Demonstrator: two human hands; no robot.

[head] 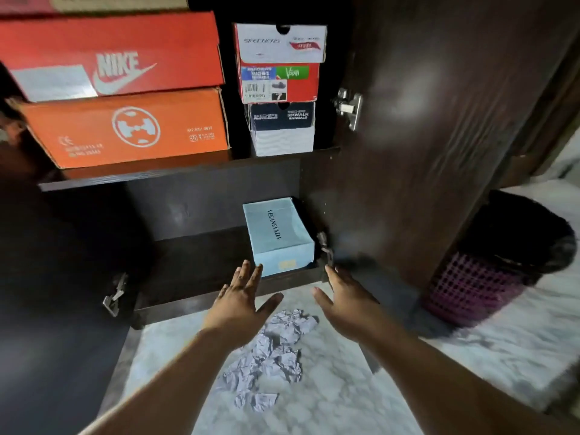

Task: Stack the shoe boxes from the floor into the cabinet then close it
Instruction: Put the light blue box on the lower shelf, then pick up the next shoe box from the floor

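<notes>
A light blue shoe box (pixel 277 235) lies on the bottom shelf of the dark cabinet (pixel 194 262), pushed against its right side. My left hand (pixel 243 301) is open just in front of the box's near left corner, fingers spread, holding nothing. My right hand (pixel 343 304) is open just right of the box, by the lower hinge, also empty. On the upper shelf (pixel 175 171) stand a red Nike box (pixel 119 54) on an orange box (pixel 125 127), and beside them a white box (pixel 281 42), a red box (pixel 279 83) and a dark blue box (pixel 282 127) stacked.
The right cabinet door (pixel 439 120) stands open, the left door (pixel 47 293) too. Crumpled paper (pixel 270 356) lies on the marble floor under my arms. A purple mesh bin (pixel 489 271) with a black liner stands behind the right door.
</notes>
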